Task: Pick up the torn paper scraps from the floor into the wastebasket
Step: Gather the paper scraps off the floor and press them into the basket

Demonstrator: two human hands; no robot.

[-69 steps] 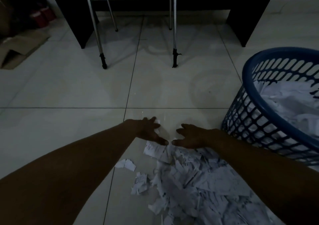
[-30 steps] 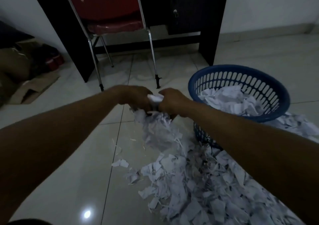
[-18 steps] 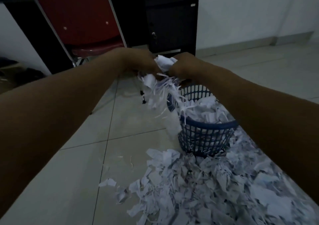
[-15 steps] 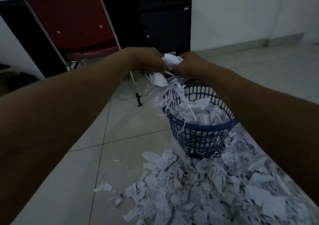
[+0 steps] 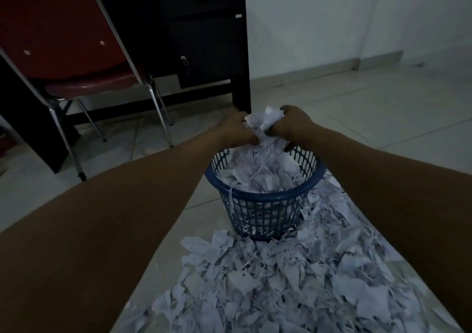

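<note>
A blue lattice wastebasket [image 5: 263,214] stands on the tiled floor, heaped with white paper scraps. Directly above its far rim, my left hand [image 5: 236,130] and my right hand [image 5: 291,124] grip a bundle of torn paper scraps [image 5: 264,122] between them, with shreds trailing down into the basket. A wide pile of loose scraps [image 5: 281,281] covers the floor in front of and to the right of the basket.
A red chair [image 5: 63,38] with chrome legs stands at the left, pushed against a dark desk with a locked cabinet [image 5: 204,38]. White wall and skirting run along the back right. Bare tiles lie left of the pile.
Both hands scooped a bundle of scraps off the floor, lifted it and carried it right until it hangs over the wastebasket. Loose shreds have dropped from the bundle.
</note>
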